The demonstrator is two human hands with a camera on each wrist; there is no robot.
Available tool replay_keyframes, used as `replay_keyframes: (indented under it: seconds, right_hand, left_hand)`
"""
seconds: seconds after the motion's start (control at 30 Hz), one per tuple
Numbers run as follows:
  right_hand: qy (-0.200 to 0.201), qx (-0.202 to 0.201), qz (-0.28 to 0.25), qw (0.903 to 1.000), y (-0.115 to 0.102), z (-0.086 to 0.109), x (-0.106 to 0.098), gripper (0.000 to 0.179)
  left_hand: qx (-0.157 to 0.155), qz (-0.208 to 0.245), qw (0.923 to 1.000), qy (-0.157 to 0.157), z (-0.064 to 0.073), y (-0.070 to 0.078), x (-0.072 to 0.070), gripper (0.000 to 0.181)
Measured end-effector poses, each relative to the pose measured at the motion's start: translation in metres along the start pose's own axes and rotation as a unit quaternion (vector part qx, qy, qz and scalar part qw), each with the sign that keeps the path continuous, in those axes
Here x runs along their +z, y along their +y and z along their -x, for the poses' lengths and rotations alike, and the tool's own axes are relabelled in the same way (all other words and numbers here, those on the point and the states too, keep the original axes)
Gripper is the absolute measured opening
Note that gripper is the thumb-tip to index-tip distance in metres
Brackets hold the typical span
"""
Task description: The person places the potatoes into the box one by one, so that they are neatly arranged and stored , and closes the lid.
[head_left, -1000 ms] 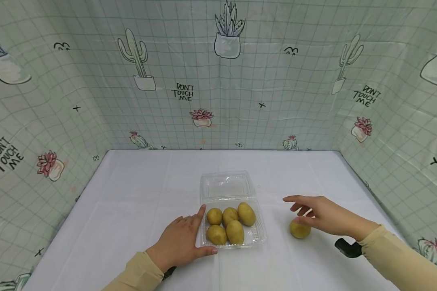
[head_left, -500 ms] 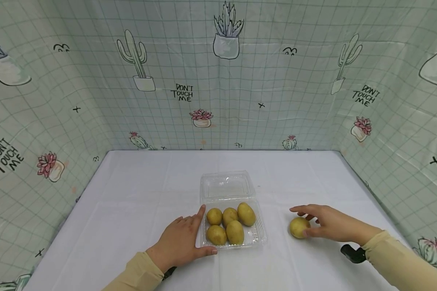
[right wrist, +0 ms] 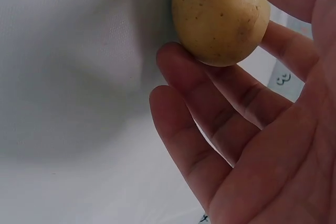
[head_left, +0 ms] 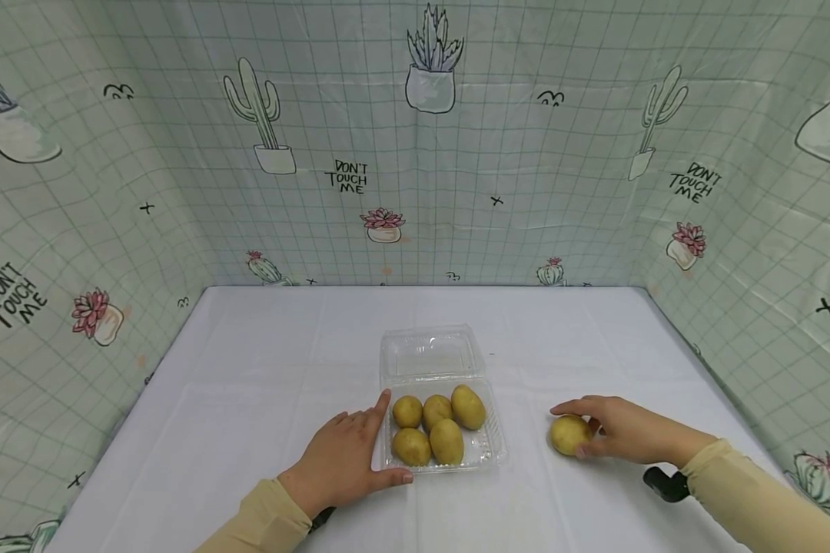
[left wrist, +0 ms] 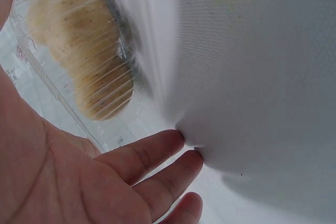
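A yellow-brown potato point(head_left: 569, 435) lies on the white table to the right of the plastic container. My right hand point(head_left: 622, 432) grips it, thumb on the near side and fingers round the far side. In the right wrist view, fingers curve beneath and behind the speckled potato point(right wrist: 220, 19). My left hand point(head_left: 339, 458) is spread at the left side of the clear container point(head_left: 487, 457), its index finger and thumb along the rim. Inside the container sit several potatoes point(head_left: 446, 442). Through its ribbed wall, potatoes point(left wrist: 86, 30) show in the left wrist view.
The container's hinged lid point(head_left: 431, 355) lies folded back behind the base. A white cloth covers the table point(head_left: 283, 338). Behind and on both sides hangs a checked curtain point(head_left: 456, 169) with cactus prints.
My right hand has come down from above the potato and moved round it, thumb and fingers now against its sides. The left hand and the container have stayed in place.
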State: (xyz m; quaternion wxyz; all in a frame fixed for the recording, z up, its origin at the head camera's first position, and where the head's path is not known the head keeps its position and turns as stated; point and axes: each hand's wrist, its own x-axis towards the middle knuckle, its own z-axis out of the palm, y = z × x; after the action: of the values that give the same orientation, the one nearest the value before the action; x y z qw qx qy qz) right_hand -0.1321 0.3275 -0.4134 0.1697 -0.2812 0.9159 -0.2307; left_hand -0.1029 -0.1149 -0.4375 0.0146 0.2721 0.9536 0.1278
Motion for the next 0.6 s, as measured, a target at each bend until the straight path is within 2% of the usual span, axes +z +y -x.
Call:
replay_keyframes:
  seconds: [0.33, 0.6]
  right_hand:
    - [0.001, -0.006, 0.013, 0.9999, -0.0044, -0.0067, 0.0004, 0.053]
    - [-0.013, 0.007, 0.011, 0.9998, -0.0081, -0.0099, 0.001, 0.053]
  left_hand:
    - [-0.001, 0.002, 1.0, -0.005, 0.0005, 0.0001, -0.0019, 0.112]
    - [-0.002, 0.004, 1.0, -0.003, 0.0004, 0.0, -0.0009, 0.113]
